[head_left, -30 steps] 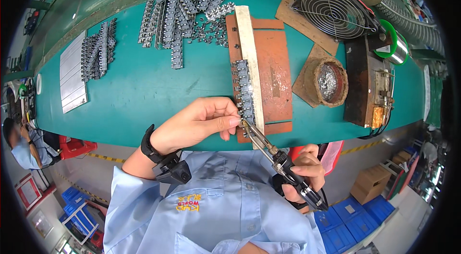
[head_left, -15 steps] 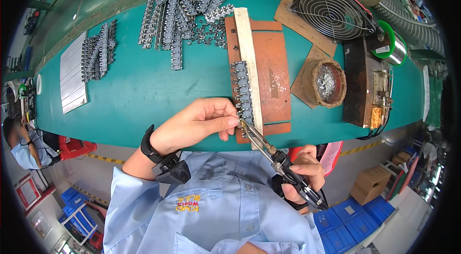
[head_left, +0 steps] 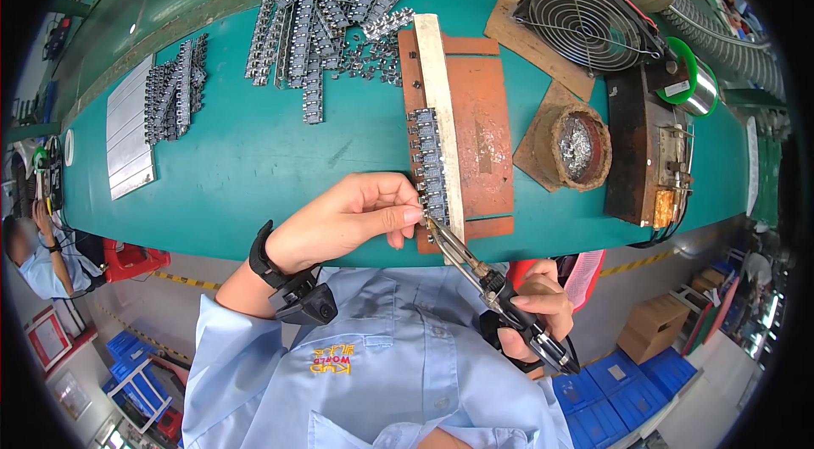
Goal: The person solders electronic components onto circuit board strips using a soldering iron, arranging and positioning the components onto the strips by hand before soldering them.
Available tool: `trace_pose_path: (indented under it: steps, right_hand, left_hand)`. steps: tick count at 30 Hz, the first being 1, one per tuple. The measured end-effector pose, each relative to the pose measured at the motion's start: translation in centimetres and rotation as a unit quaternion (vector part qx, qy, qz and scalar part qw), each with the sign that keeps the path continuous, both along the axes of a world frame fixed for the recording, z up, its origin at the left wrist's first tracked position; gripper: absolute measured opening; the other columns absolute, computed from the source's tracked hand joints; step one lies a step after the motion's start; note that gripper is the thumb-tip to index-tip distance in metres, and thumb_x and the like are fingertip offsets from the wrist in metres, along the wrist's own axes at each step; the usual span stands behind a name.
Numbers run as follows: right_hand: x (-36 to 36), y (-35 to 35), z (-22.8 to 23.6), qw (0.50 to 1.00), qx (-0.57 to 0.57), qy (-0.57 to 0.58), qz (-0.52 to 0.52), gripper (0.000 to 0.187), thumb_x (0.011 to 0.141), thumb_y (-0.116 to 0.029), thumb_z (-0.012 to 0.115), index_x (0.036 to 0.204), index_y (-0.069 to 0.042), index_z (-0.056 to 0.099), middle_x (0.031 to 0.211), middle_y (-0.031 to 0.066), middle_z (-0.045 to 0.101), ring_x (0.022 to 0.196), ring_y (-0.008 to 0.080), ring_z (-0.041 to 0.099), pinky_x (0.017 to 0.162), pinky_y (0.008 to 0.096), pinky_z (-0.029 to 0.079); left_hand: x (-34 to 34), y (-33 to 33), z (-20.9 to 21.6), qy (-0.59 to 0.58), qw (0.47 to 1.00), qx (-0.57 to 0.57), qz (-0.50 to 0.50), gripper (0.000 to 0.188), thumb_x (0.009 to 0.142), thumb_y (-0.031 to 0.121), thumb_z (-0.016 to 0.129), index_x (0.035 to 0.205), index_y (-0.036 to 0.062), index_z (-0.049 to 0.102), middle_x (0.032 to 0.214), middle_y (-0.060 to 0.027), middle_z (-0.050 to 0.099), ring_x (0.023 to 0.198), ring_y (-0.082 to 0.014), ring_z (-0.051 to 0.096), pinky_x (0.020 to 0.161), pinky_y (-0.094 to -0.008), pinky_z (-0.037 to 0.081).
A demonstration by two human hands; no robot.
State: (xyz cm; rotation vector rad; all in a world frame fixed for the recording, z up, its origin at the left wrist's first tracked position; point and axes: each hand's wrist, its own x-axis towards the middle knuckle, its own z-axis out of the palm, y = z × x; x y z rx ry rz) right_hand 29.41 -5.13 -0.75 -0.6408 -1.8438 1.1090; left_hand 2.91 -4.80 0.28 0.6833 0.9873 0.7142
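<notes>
At the left, a small stack of circuit strips (head_left: 174,97) is lying; far and farther right, a larger pile of strips (head_left: 305,33) is sprawling, finished or waiting, I can't tell. The left hand (head_left: 360,216) is pinching, nearly closed, beside the near end of the working strip (head_left: 431,159) on the brown board (head_left: 479,127), any part held being indistinct. Around a soldering iron (head_left: 496,281) pointing there, the right hand (head_left: 545,303) is curling; this strip is seemingly awaiting completion

Bench (head_left: 271,161): green. Jig (head_left: 482,122): rust-orange, with a cream bar (head_left: 437,76). Board strip (head_left: 430,161): dark grey with silver contacts. Iron (head_left: 527,326): black handle. Fan (head_left: 585,21): black, guard in concentric silver rings. Spool (head_left: 702,91): green flanges, silver wire. Shirt (head_left: 381,398): light blue, yellow and red embroidery. Floor tape (head_left: 186,281): yellow-and-black stripes.
</notes>
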Motion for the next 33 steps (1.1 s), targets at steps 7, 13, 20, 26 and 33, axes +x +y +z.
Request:
trace_pose_path:
  steps: [7, 13, 20, 26, 33]
  right_hand:
    - [0.1, 0.4, 0.1, 1.000, 0.018, -0.006, 0.024, 0.041, 0.063, -0.016, 0.072, 0.095, -0.004, 0.049, 0.055, 0.0020, 0.053, 0.046, 0.0144, 0.047, 0.062, 0.0317, 0.036]
    - [0.3, 0.3, -1.4, 0.998, -0.007, 0.059, 0.000, 0.043, 0.066, -0.018, 0.072, 0.098, -0.003, 0.047, 0.059, 0.0041, 0.052, 0.052, 0.0143, 0.047, 0.062, 0.0315, 0.036]
    - [-3.0, 2.2, -2.4, 0.956, -0.184, 0.164, -0.160, 0.038, 0.071, -0.013, 0.068, 0.100, -0.003, 0.045, 0.083, 0.0086, 0.051, 0.071, 0.0111, 0.046, 0.062, 0.0260, 0.037]
    - [-3.2, 2.7, -1.5, 0.967, -0.162, 0.083, -0.180, 0.036, 0.072, -0.005, 0.066, 0.101, -0.001, 0.045, 0.085, 0.0090, 0.052, 0.070, 0.0106, 0.048, 0.064, 0.0222, 0.039]
    - [-3.1, 2.1, -1.3, 0.963, -0.190, 0.059, -0.181, 0.038, 0.075, -0.018, 0.064, 0.103, -0.002, 0.044, 0.097, 0.0077, 0.049, 0.084, 0.0122, 0.048, 0.078, 0.0243, 0.037]
  left_hand:
    - [0.1, 0.1, 0.2, 0.005, 1.000, 0.000, -0.003, 0.013, 0.087, 0.015, 0.051, 0.080, 0.0031, 0.051, 0.072, 0.0007, 0.055, 0.065, -0.0063, 0.052, 0.063, -0.0194, 0.040]
    - [0.0, 0.1, 0.2, 0.003, 1.000, -0.001, -0.004, 0.013, 0.087, 0.014, 0.051, 0.080, 0.0033, 0.051, 0.071, 0.0004, 0.055, 0.066, -0.0064, 0.052, 0.064, -0.0192, 0.040]
    - [0.2, -0.1, 0.1, 0.014, 1.000, 0.003, -0.001, 0.013, 0.087, 0.013, 0.051, 0.081, 0.0028, 0.052, 0.073, -0.0002, 0.056, 0.067, -0.0068, 0.053, 0.064, -0.0197, 0.041]
    - [-0.3, -0.4, 1.2, 0.214, 0.970, 0.107, 0.034, 0.012, 0.085, 0.010, 0.052, 0.084, -0.0009, 0.055, 0.073, -0.0041, 0.057, 0.067, -0.0106, 0.054, 0.063, -0.0216, 0.042]
    - [-2.3, 4.0, 1.3, 0.547, 0.740, 0.386, 0.062, 0.010, 0.074, 0.003, 0.059, 0.083, 0.0011, 0.055, 0.074, -0.0096, 0.053, 0.067, -0.0225, 0.054, 0.060, -0.0287, 0.043]
